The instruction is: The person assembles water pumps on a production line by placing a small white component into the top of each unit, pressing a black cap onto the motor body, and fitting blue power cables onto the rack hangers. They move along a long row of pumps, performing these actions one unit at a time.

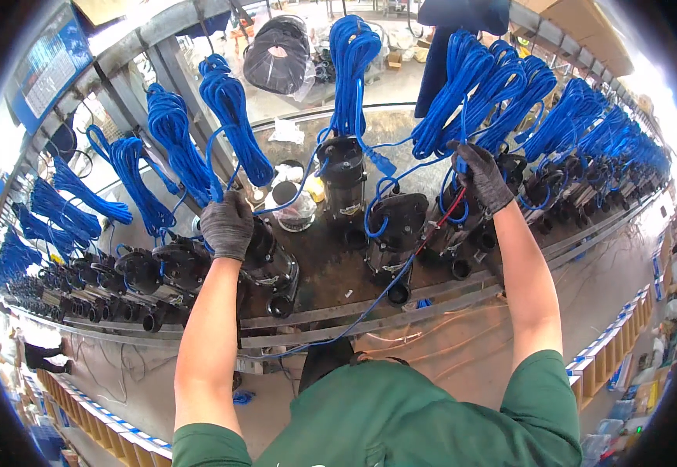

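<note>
My left hand [226, 226], in a dark grey glove, is closed around a blue cable end [215, 189] below a hanging blue cable coil [233, 128]. A black pump [264, 253] stands just beside that hand. At the right, my right hand [482, 177], gloved alike, closes on a blue plug [461, 163]; its fingers partly hide it. From near this hand a red lead [454, 206] runs down and joins a blue lead [381, 300] that crosses the bench edge. Between my hands stand black pumps, one upright [342, 175] and another [398, 222] nearer me. A loose blue plug [381, 162] dangles there.
Blue cable coils [352, 62] hang from a metal rail [93, 74] above long rows of pumps on both sides. A tub [293, 212] sits behind the pumps. Metal bars [338, 327] edge the bench. Cardboard dividers [611, 346] line the floor, with wires [440, 342] below.
</note>
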Available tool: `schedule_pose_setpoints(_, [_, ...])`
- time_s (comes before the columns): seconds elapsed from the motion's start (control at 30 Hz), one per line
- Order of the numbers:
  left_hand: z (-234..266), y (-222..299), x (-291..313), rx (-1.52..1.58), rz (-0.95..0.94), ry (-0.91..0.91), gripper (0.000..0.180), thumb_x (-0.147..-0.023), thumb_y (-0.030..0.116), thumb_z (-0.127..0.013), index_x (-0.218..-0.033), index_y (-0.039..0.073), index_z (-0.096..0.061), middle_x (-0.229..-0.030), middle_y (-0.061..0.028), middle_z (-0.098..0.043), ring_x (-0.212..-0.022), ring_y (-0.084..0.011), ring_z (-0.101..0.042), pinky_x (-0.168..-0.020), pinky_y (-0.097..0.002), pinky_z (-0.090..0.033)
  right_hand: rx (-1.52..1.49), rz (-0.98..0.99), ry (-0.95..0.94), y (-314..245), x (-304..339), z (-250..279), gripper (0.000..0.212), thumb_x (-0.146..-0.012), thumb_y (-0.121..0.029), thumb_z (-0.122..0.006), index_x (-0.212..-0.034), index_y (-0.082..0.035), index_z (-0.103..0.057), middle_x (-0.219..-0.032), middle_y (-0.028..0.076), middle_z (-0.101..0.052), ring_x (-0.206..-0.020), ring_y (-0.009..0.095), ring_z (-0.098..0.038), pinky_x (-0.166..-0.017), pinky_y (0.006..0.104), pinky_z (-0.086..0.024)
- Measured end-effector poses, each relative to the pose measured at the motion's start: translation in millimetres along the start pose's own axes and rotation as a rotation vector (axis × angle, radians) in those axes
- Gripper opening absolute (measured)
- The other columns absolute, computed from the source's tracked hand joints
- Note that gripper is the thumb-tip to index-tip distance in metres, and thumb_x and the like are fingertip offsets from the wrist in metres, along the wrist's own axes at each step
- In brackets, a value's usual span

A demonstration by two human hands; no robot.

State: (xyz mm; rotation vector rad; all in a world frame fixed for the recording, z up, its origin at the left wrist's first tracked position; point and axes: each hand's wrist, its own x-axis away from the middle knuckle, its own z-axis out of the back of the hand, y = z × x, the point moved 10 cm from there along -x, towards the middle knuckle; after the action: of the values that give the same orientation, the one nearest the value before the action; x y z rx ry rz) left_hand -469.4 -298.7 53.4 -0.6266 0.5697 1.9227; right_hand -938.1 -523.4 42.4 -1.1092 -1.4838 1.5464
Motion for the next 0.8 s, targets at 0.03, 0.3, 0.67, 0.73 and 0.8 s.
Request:
schedule_pose_setpoints(0.03, [2, 0, -1, -0.008, -0.003, 0.000, 0.018, -0.087, 0.028, -0.062, -0.086, 0.012, -0.068, -0.073, -0.0179, -0.064, -0.073, -0.0411, -0.064, -0.066, -0.0534, -0.049, 0.050, 0.022, -0.006, -3, -1, -3, 0.044, -0.093, -0.048, -0.066, -0.112, -0.008, -0.070, -0.075, -0.004, -0.057, -0.054, 0.006, -0.048, -0.050, 0.0208, -0.037])
schedule_pose_setpoints(0.3, [-4, -6, 2, -0.026, 0.004, 0.005, 0.020, -0.090, 0.030, -0.060, -0.086, 0.012, -0.066, -0.071, -0.0181, -0.064, -0.070, -0.0423, -0.063, -0.064, -0.0548, -0.048, 0.107, 0.042, 0.018, -1, -7, -2, 0.057, -0.092, -0.061, -0.061, -0.114, -0.009, -0.069, -0.074, -0.003, -0.060, -0.053, 0.005, -0.047, -0.050, 0.0214, -0.037])
schedule_pose_setpoints(0.67, [1, -4, 3, 0.016, -0.036, 0.061, 0.019, -0.091, 0.029, -0.057, -0.086, 0.013, -0.065, -0.071, -0.0166, -0.064, -0.071, -0.0415, -0.062, -0.065, -0.0550, -0.047, 0.024, 0.110, -0.057, 10, -16, -3, 0.047, -0.095, -0.057, -0.059, -0.098, -0.010, -0.066, -0.081, -0.001, -0.063, -0.056, 0.007, -0.051, -0.050, 0.0203, -0.040])
schedule_pose_setpoints(0.73, [3, -3, 4, 0.025, -0.055, 0.080, 0.019, -0.091, 0.029, -0.057, -0.086, 0.013, -0.065, -0.070, -0.0164, -0.063, -0.071, -0.0413, -0.062, -0.065, -0.0548, -0.046, 0.025, 0.143, -0.014, 5, -12, -5, 0.048, -0.095, -0.057, -0.058, -0.091, -0.010, -0.065, -0.080, -0.001, -0.063, -0.056, 0.007, -0.052, -0.050, 0.0204, -0.041])
schedule_pose_setpoints(0.8, [3, -2, 4, 0.022, -0.055, 0.073, 0.019, -0.092, 0.029, -0.056, -0.087, 0.013, -0.066, -0.069, -0.0166, -0.063, -0.070, -0.0414, -0.062, -0.064, -0.0549, -0.046, -0.039, 0.131, -0.040, 3, -13, -7, 0.048, -0.098, -0.057, -0.054, -0.096, -0.010, -0.065, -0.081, 0.001, -0.065, -0.060, 0.008, -0.052, -0.054, 0.0229, -0.040])
